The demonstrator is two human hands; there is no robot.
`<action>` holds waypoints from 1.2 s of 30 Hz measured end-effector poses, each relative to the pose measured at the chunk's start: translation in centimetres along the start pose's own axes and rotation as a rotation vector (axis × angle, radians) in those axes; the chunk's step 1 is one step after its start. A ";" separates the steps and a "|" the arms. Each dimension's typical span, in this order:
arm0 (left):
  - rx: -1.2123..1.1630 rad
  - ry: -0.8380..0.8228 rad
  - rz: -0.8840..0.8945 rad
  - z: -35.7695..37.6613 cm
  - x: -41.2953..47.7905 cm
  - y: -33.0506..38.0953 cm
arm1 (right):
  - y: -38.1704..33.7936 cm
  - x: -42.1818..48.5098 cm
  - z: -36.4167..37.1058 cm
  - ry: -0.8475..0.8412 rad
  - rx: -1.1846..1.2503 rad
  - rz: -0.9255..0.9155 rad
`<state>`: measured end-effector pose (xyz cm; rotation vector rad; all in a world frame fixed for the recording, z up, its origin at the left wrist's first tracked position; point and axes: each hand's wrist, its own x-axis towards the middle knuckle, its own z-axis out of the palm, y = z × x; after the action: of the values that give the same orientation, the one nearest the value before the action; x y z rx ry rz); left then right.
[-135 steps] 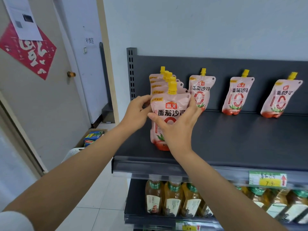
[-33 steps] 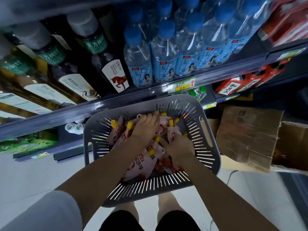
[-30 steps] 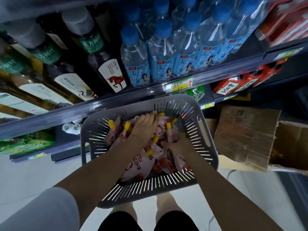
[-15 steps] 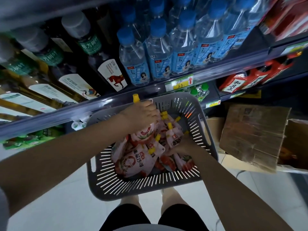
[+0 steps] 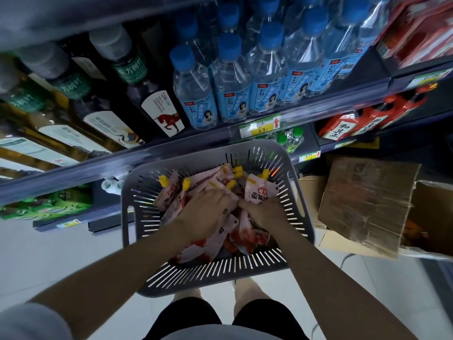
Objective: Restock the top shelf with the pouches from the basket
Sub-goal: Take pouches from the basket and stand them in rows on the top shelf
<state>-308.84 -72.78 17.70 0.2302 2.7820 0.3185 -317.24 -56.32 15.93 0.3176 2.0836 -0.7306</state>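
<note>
The right hand (image 5: 266, 213) pinches the lower edge of a pouch (image 5: 259, 192) that stands tilted near the basket's far right corner. The left hand (image 5: 206, 212) lies knuckles-up on the pile of pouches (image 5: 196, 246) in the middle. Whether its fingers have closed round one, I cannot tell. The grey basket (image 5: 220, 271) sits low before the water bottles (image 5: 196, 94), a good heap left in it. The top shelf is out of view, so I judge much restocking remains.

Beyond the left hand (image 5: 203, 212), tea bottles (image 5: 132, 69) read 东方树叶, water bottles (image 5: 203, 111) ORIGINAL, the price tag (image 5: 260, 129) 3.9, red packs (image 5: 342, 130) 和其正. The pouch (image 5: 261, 192) in the right hand (image 5: 266, 213) reads 番茄.
</note>
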 end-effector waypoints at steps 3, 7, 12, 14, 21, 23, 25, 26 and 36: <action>-0.107 -0.033 -0.367 1.4 -1.3 1.2 | -0.1 -0.2 0.2 0.018 -0.074 -0.012; -0.065 -0.047 -0.545 2.8 -0.6 1.3 | -0.6 -2.1 0.1 0.036 -0.227 -0.060; 0.010 -0.224 -0.635 1.9 0.6 1.7 | -0.2 -2.7 0.4 0.086 -0.268 -0.105; -0.005 -0.260 -0.655 1.9 0.6 1.7 | 0.1 -2.4 0.3 0.078 -0.233 -0.119; -0.404 -0.280 -0.711 1.8 -0.4 2.3 | 0.7 -2.8 -0.2 0.135 -0.146 -0.194; -0.592 -0.205 -0.710 0.9 -0.8 2.5 | 0.3 -3.3 -0.6 0.167 -0.132 -0.217; -0.677 -0.111 -0.671 -0.2 -1.5 2.5 | -0.2 -4.1 -1.0 0.203 -0.125 -0.240; -0.694 -0.078 -0.657 -0.9 -2.0 2.4 | -0.6 -4.8 -1.2 0.226 -0.124 -0.256; -0.844 0.327 -0.501 -9.6 -13.6 -0.2 | -6.1 -15.9 1.4 0.464 -0.103 -0.536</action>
<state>-299.47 -77.51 30.64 -0.7544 2.5843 1.4139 -309.99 -61.25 30.56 -0.1602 2.6814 -0.9173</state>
